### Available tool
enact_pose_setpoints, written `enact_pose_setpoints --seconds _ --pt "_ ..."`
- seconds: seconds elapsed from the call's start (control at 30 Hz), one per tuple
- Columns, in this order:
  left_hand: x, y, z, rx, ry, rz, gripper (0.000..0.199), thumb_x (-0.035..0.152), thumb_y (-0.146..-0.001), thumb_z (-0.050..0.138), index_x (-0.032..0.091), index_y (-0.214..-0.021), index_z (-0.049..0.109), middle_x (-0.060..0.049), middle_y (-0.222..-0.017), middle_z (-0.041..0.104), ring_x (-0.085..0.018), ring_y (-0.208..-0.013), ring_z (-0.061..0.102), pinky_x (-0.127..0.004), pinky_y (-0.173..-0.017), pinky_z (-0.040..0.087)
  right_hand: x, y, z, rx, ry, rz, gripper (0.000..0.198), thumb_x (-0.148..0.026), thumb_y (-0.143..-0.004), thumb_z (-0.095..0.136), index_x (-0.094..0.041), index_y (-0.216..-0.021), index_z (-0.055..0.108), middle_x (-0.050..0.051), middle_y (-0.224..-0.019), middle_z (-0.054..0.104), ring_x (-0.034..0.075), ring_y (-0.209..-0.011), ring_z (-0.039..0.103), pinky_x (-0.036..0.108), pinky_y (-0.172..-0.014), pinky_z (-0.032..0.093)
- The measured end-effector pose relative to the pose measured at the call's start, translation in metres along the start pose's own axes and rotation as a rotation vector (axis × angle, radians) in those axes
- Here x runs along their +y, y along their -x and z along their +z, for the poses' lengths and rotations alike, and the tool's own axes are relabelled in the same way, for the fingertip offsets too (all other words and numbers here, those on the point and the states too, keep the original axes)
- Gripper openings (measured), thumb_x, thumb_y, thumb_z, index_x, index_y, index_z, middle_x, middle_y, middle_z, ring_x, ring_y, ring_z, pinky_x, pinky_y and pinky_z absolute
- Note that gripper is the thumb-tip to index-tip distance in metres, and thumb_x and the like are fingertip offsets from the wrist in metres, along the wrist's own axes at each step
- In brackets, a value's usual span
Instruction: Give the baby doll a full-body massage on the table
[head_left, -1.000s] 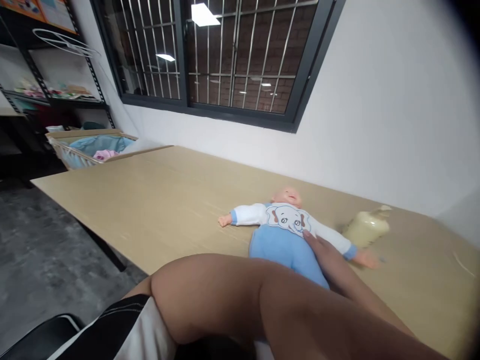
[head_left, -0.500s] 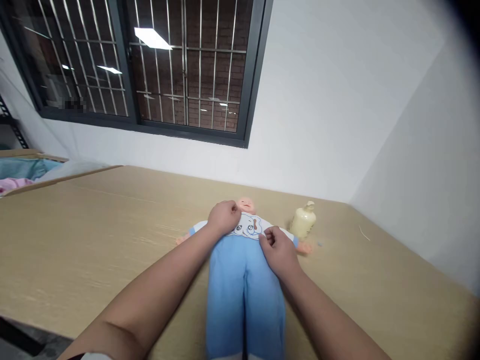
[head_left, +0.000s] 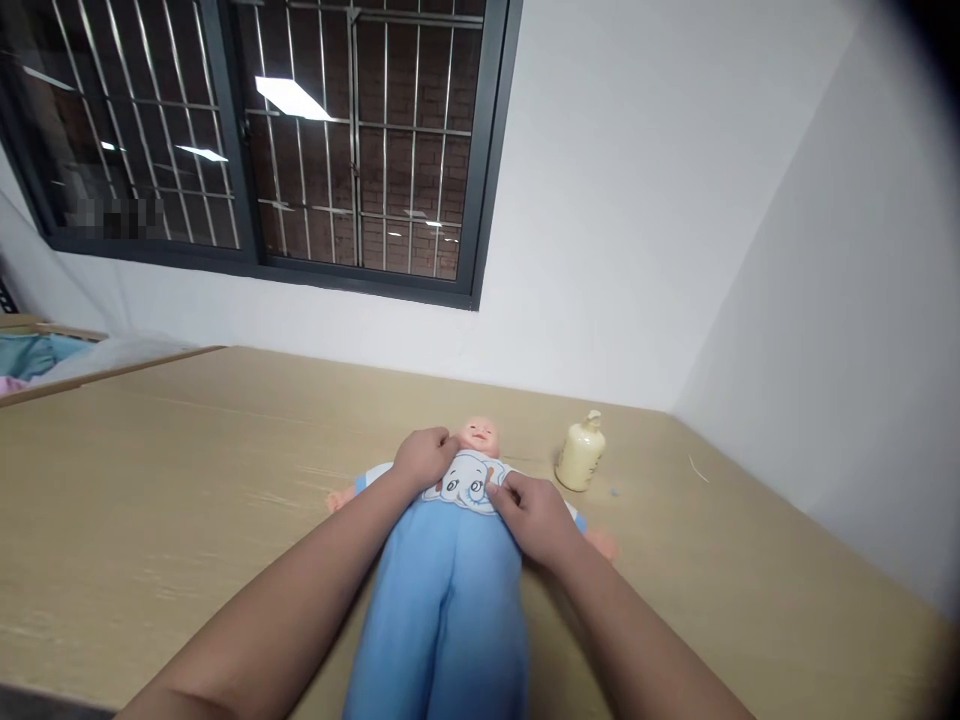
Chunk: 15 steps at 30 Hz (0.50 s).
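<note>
On its back on the table lies a baby doll (head_left: 480,434), wearing a white top with blue cuffs and light blue baby overalls (head_left: 450,570). The overalls have a white bib (head_left: 463,480) with an elephant face. My left hand (head_left: 426,458) is closed at the bib's upper left corner, beside the doll's neck; its fingertips are partly hidden. My right hand (head_left: 534,512) pinches the bib's right edge with thumb and forefinger. The doll's arms stretch out to both sides, partly covered by my hands and wrists.
A cream pump bottle (head_left: 580,456) stands on the wooden table (head_left: 225,480) right of the doll's head. Near it lie a tiny blue bit and a thin pale strip (head_left: 698,468). Folded cloths (head_left: 41,355) lie in a box at far left. A barred window (head_left: 360,150) is above.
My right hand has moved inward from beside the bib and now pinches its right edge. The overalls' legs have swung to the left. The view has shifted slightly.
</note>
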<state>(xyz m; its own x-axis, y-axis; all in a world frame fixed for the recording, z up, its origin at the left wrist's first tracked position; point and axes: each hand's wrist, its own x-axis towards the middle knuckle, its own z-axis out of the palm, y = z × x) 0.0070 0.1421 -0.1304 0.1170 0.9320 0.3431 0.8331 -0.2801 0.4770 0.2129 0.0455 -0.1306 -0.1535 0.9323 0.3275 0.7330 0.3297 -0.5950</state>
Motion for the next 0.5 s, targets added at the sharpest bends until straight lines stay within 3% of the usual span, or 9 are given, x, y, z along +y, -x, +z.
enact_pose_setpoints --seconds 0.2,0.27,0.4,0.5 --pt "0.003 0.023 -0.008 -0.002 0.047 -0.001 0.045 0.048 -0.092 0.042 0.023 -0.057 0.052 -0.003 -0.052 0.059 -0.021 -0.057 0.056 -0.032 -0.054 0.026 -0.014 0.009 -0.011 -0.136 0.028 -0.016 0.055 -0.065 -0.089 0.046 -0.021 -0.058 0.047 -0.003 -0.055 0.05 0.013 -0.054 0.042 0.026 -0.052 0.027" --pt "0.001 0.026 -0.011 0.006 0.099 -0.015 0.047 0.052 -0.091 0.043 0.023 -0.056 0.052 -0.004 -0.054 0.059 -0.022 -0.058 0.056 -0.032 -0.055 0.026 -0.016 0.008 -0.014 -0.119 -0.015 -0.008 0.054 -0.065 -0.09 0.045 -0.021 -0.06 0.052 -0.002 -0.056 0.052 0.013 -0.055 0.045 0.026 -0.053 0.03" --pt "0.0 0.014 -0.012 0.093 0.318 -0.116 0.04 0.051 -0.089 0.049 0.022 -0.061 0.05 -0.003 -0.062 0.06 -0.022 -0.066 0.058 -0.031 -0.06 0.032 -0.008 -0.01 -0.013 0.136 -0.206 0.044 0.048 -0.06 -0.093 0.04 -0.021 -0.079 0.063 0.001 -0.071 0.065 0.016 -0.064 0.056 0.027 -0.06 0.041" --pt "0.007 -0.008 -0.005 0.142 0.559 -0.243 0.03 0.049 -0.09 0.048 0.023 -0.078 0.055 -0.003 -0.081 0.067 -0.022 -0.082 0.063 -0.03 -0.069 0.041 0.007 -0.038 -0.005 0.284 -0.408 0.1 0.046 -0.058 -0.091 0.041 -0.02 -0.097 0.066 0.005 -0.088 0.07 0.018 -0.07 0.061 0.029 -0.065 0.048"
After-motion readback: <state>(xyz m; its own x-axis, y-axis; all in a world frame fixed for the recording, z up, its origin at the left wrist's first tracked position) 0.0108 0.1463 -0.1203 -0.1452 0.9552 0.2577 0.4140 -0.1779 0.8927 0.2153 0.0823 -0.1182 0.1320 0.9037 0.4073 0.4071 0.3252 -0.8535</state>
